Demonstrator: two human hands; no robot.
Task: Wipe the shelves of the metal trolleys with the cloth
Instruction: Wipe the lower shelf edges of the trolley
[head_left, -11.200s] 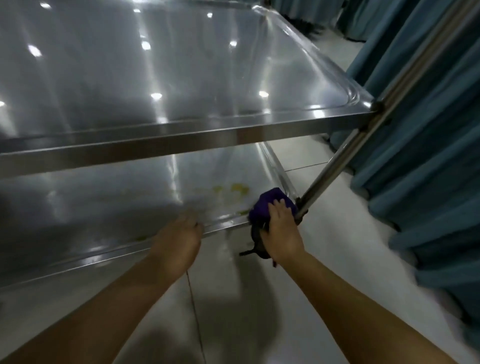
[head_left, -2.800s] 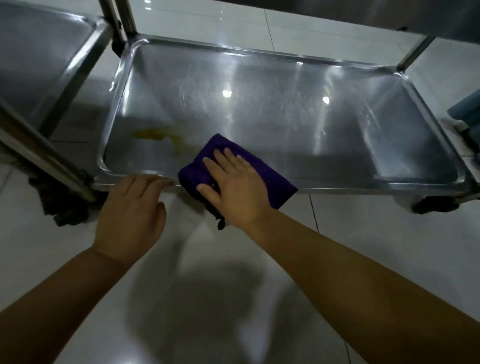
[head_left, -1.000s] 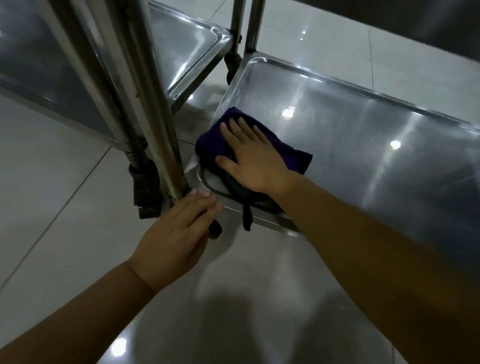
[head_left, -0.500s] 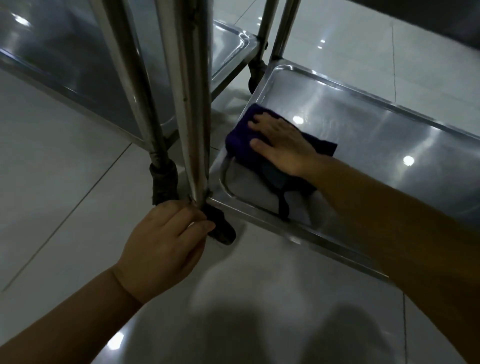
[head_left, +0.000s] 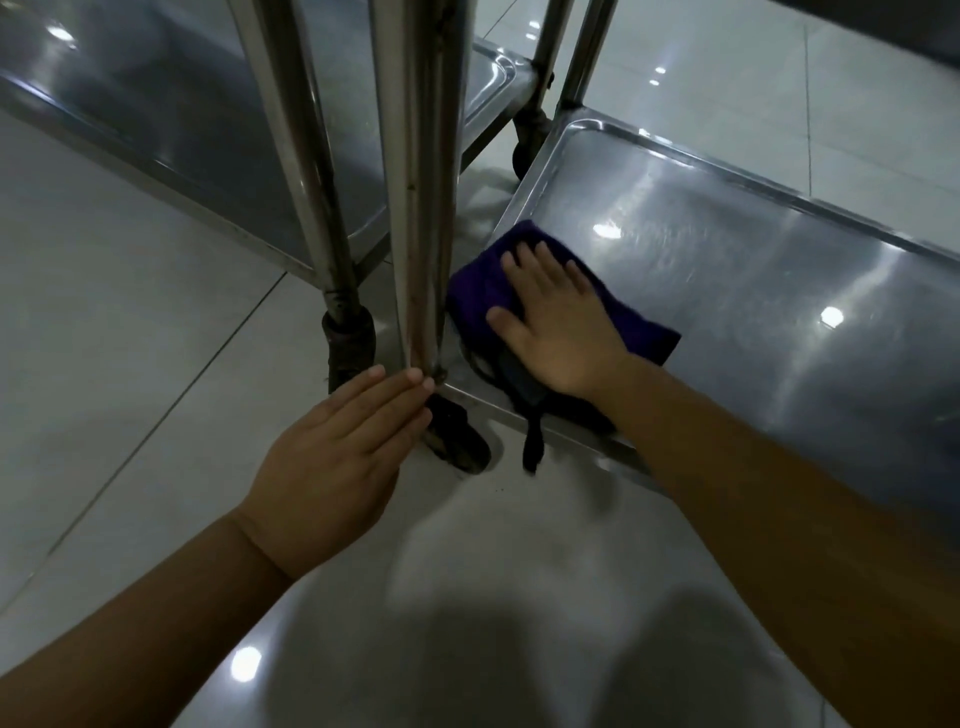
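A folded purple cloth (head_left: 478, 291) lies in the near left corner of the trolley's bottom steel shelf (head_left: 753, 270). My right hand (head_left: 558, 322) presses flat on the cloth with fingers spread and straight. A dark strap of the cloth (head_left: 531, 441) hangs over the shelf's front rim. My left hand (head_left: 337, 452) rests with straight fingertips against the foot of the trolley's near corner post (head_left: 423, 208), just above its black castor (head_left: 460, 436).
A second metal trolley stands close on the left, with its own low shelf (head_left: 171, 104), post (head_left: 306, 156) and dark castor (head_left: 350, 345). Two more posts (head_left: 566, 57) rise at the back. Glossy pale floor tiles (head_left: 130, 338) surround the trolleys.
My right hand has slid the cloth back towards the near left corner of the shelf. My left hand's fingers have straightened against the post's foot.
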